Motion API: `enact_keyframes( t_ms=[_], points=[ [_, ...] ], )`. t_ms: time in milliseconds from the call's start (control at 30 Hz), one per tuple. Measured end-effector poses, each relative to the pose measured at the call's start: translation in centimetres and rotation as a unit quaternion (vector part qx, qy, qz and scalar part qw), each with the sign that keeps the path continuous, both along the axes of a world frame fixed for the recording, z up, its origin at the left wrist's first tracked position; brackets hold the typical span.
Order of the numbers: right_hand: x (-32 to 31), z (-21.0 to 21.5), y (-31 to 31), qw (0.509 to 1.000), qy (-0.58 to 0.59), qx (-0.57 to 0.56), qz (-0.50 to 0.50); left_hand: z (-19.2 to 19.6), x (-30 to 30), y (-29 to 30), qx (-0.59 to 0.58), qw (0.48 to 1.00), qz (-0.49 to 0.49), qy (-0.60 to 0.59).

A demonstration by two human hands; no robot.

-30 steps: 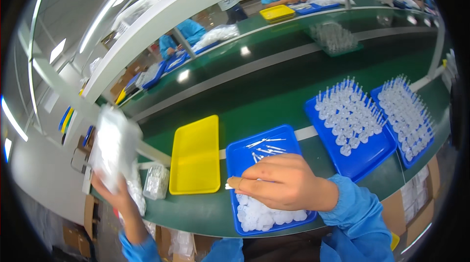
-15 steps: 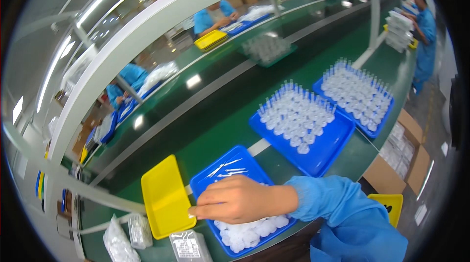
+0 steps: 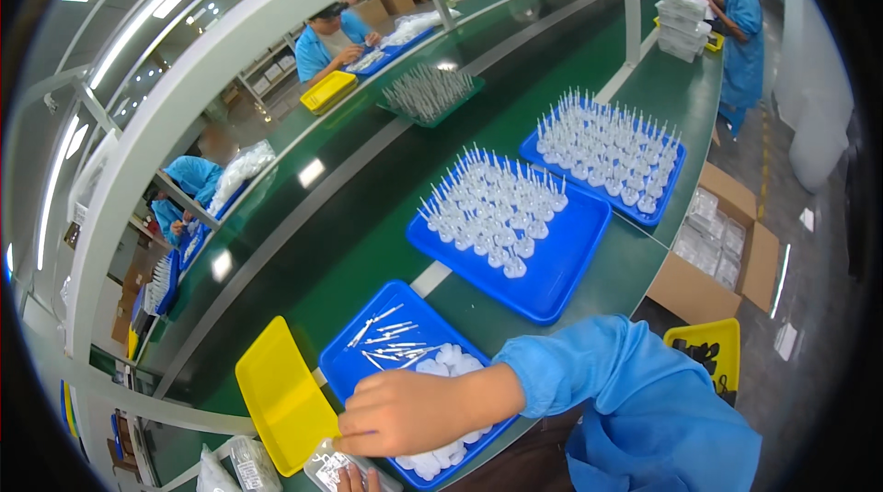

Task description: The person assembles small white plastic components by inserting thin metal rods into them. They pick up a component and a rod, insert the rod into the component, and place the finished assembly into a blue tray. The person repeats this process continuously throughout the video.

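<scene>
Fingertips point(image 3: 357, 472) of your left hand point(image 3: 358, 481) lie on a clear, labelled package point(image 3: 324, 466) at the lower edge of the view; most of that hand is out of sight, so whether it grips the package I cannot tell. Your right hand point(image 3: 397, 411) reaches across the near blue tray point(image 3: 340, 372), its fingers curled and at the package's upper end; what it may be pinching is hidden. In that tray you have thin white sticks point(image 3: 391, 339) toward the far end and white rounded pieces point(image 3: 448, 363) beside and below your right wrist. The yellow tray point(image 3: 280, 400) stands just left of it on the green counter point(image 3: 618, 267), with two clear bags point(image 3: 253, 464) near its lower end. Farther right, a middle blue tray point(image 3: 552, 280) and a far blue tray point(image 3: 649, 219) each carry rows of clear pieces point(image 3: 492, 216) with upright stems.
</scene>
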State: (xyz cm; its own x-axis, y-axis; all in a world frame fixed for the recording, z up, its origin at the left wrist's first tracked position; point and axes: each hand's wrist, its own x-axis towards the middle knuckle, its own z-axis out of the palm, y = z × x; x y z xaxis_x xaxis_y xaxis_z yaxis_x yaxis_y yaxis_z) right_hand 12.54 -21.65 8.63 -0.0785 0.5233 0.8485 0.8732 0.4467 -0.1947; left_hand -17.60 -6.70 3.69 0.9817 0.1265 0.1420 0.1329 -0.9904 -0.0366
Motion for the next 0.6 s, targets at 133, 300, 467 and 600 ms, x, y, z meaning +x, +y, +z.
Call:
enact_keyframes(
  t_ms=[133,300,467,600],
  points=[
    [-2.7,-2.3,-3.2,0.998,-0.007,-0.06,0.011,-0.5,-0.1,-0.8,0.008,1.0,0.014,-0.003],
    [-7.0,-3.2,-6.3,0.985,0.093,-0.135,0.061,-0.6,-0.1,-0.6,0.008,1.0,0.026,0.006],
    [-9.5,-5.4,-5.7,0.98,0.162,-0.116,-0.016,-1.5,0.8,0.0,-0.045,0.994,0.032,-0.096],
    [-9.6,-6.9,-3.5,0.974,0.167,-0.148,-0.029,-2.2,0.7,0.1,-0.103,0.98,0.064,-0.159]
  ],
)
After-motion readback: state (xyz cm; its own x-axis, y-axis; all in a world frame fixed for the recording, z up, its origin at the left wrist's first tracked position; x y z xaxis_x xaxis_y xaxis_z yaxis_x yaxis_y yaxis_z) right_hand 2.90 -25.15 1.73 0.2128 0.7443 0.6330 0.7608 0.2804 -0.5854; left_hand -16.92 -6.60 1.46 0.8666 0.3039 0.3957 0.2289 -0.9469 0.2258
